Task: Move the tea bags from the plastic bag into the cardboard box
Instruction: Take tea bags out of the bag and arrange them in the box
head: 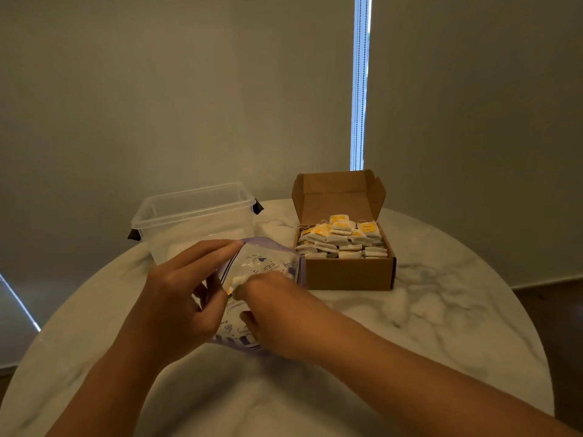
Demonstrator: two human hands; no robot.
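A clear plastic bag point(265, 263) with purple print and a purple zip edge stands on the marble table in front of me. My left hand point(186, 298) holds its open rim, fingers stretched along the top edge. My right hand point(271, 310) is inside the bag's mouth, fingers curled round a tea bag point(236, 282) with a yellow tag. The brown cardboard box point(350, 272) sits just right of the bag, lid flap up, filled with several white tea bags point(342, 239) with yellow tags.
A clear plastic tub point(195, 216) with black side clips stands behind the bag at the left. The round marble table point(426, 310) drops off at its curved edge on the right. Window blinds hang behind.
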